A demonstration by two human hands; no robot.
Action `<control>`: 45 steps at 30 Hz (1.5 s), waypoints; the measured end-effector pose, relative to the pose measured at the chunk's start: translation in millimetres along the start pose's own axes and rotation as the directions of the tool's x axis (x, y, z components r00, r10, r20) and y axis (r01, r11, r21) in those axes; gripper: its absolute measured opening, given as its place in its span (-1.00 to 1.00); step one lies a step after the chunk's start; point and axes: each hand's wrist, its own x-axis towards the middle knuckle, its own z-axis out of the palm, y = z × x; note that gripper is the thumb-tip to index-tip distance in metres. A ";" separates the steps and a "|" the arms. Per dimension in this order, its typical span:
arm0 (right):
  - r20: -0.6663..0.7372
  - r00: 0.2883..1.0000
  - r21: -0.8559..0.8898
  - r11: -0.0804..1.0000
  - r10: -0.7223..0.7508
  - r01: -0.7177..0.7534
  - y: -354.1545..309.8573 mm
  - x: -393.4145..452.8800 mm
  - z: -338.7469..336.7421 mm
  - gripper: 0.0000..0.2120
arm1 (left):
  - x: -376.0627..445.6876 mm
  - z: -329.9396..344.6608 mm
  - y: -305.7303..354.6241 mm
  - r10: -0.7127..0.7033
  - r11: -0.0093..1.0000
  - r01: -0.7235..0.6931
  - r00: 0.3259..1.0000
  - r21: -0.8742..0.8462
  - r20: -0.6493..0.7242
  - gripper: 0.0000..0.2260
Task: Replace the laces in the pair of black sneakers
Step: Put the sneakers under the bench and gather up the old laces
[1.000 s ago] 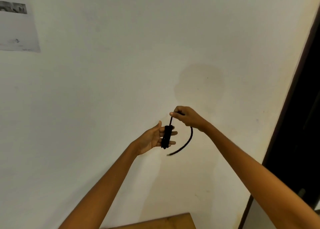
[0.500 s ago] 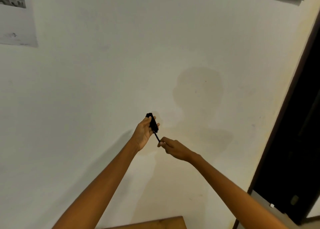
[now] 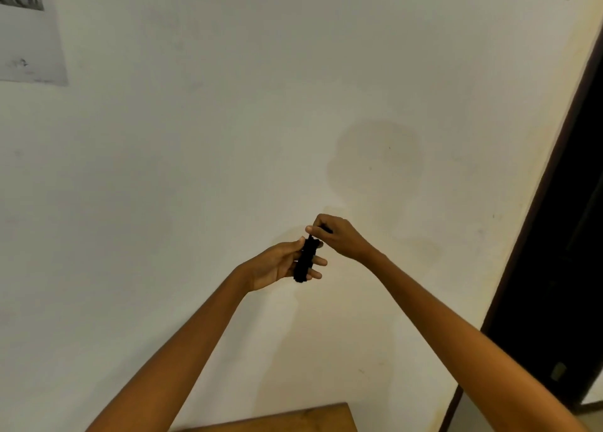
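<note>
Two bare hands meet before a pale plaster wall. My left hand [image 3: 277, 263] holds its fingers straight and together as a spool for a black cord shoelace [image 3: 305, 260] coiled around them. At one o'clock of it, my right hand [image 3: 336, 236] pinches the lace's free end, apparently to tuck it. No sneakers are in view.
</note>
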 end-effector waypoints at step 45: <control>0.149 0.869 0.666 0.602 0.471 -0.441 19.5 -5.9 184.8 -0.69 | -23.5 -59.0 -101.0 -0.037 0.985 -0.102 0.664 -0.139 -0.747 -0.64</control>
